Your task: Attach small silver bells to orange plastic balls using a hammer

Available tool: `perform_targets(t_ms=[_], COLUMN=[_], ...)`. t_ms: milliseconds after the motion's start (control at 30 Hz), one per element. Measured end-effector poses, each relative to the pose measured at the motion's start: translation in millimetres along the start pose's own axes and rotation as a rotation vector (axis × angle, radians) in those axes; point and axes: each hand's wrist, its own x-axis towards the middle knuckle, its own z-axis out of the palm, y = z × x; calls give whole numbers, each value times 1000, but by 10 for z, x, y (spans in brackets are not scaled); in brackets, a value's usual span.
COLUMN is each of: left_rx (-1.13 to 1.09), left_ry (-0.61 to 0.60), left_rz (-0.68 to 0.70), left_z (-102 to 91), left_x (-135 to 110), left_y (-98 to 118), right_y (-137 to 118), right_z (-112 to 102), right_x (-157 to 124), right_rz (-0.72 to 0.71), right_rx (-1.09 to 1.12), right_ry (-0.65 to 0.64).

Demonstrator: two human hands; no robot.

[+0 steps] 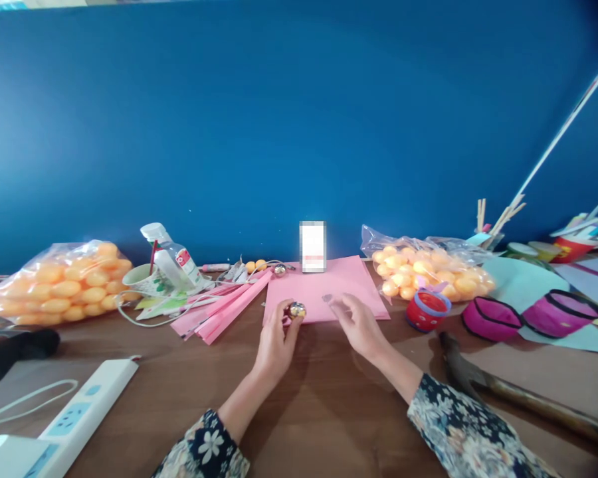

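Observation:
My left hand [276, 338] pinches a small shiny gold-coloured ball [296, 309] at the near edge of a pink paper sheet [349, 282] lying on the brown table [309, 411]. My right hand [356, 322] rests with its fingers spread on the sheet's near right part and holds nothing. A second small shiny ball [280, 269] lies at the sheet's far left corner.
Bags of orange balls sit at the left [60, 282] and right [428, 269]. A clear bottle [172, 259], a paper cup [142, 279], folded pink strips [219, 309], a red cup [427, 310], magenta cups [491, 318], a power strip [74, 415] and a wooden stick [518, 395] surround my hands.

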Motion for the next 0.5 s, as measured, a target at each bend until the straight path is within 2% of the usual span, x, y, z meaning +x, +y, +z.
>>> perform_targets(t_ms=[100, 233, 367, 500], left_rx=[-223, -285, -201, -148], left_ry=[-46, -27, 25, 124], left_rz=[-117, -147, -135, -111], left_z=[181, 287, 90, -234], left_x=[15, 39, 130, 364], left_y=[73, 109, 2, -295], right_y=[19, 36, 51, 75], right_z=[40, 90, 129, 169], right_x=[-78, -127, -203, -253], right_rz=[89, 147, 136, 121], right_rx=[160, 221, 188, 153], right_ry=[27, 106, 86, 66])
